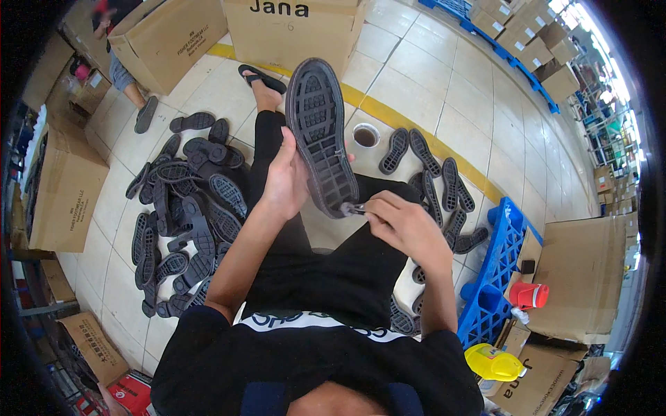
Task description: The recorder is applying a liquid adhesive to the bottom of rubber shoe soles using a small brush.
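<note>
A dark shoe sole [320, 128], its gridded inner side facing up, is held out in front of me. My left hand [289, 175] grips it along its left edge, with fingertips showing at the right edge. In my right hand [399, 220] is a small brush [352, 208], pinched between thumb and fingers. Its greyish tip touches the near end of the sole. Beyond the sole, a white cup [365, 136] of brown liquid stands on the floor.
A heap of dark soles [198, 208] lies on the tiles to my left, and several more soles [431, 166] to my right. Cardboard boxes [291, 35] stand ahead. A blue pallet [492, 270] holds a red container [528, 295]; a yellow bottle [495, 362] is nearby. Another person [123, 66] is far left.
</note>
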Demonstrator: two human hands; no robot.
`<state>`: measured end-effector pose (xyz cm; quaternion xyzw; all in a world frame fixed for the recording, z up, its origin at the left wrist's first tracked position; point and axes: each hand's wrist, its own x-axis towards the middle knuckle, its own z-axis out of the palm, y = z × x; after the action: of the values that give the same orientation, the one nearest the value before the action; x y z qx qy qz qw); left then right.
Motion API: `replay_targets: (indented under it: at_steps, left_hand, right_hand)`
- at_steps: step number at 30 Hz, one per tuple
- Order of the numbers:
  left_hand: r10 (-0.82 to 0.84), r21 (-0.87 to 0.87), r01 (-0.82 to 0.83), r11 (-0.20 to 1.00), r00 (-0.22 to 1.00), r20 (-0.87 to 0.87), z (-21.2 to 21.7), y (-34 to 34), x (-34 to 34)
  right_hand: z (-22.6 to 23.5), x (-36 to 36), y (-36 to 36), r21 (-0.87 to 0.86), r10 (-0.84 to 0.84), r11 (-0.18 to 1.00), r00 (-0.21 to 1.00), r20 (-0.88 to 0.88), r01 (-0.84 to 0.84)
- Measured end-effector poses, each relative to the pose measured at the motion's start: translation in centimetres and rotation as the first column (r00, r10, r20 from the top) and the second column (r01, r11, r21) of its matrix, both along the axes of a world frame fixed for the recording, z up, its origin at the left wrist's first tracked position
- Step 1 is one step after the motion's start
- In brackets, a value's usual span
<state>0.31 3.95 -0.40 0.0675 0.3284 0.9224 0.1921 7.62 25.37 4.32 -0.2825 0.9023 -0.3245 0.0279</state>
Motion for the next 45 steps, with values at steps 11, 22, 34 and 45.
replay_targets:
  at_steps: [11, 22, 34, 45]
  left_hand:
    - [-0.165, 0.037, 0.164, 0.986, 0.985, 0.053, -0.2, 0.1, 3.3]
    - [-0.124, -0.021, 0.125, 0.992, 0.992, 0.016, -0.2, -0.3, 4.0]
    - [-0.117, -0.083, 0.114, 0.990, 0.993, -0.032, -1.6, -0.6, 3.4]
    - [0.052, -0.053, -0.048, 0.997, 0.996, 0.066, -0.8, -1.4, 2.3]
  right_hand:
    - [3.3, -7.7, -1.8, -0.225, -0.212, 0.971, 0.746, -0.632, 0.086]
    - [3.8, -10.0, -3.2, 0.090, 0.079, 0.996, 0.639, -0.765, -0.015]
    - [2.8, -9.0, -4.4, 0.330, 0.049, 0.894, 0.666, -0.744, 0.303]
    - [1.8, -3.5, -4.0, 0.456, 0.234, 0.887, 0.783, -0.577, 0.071]
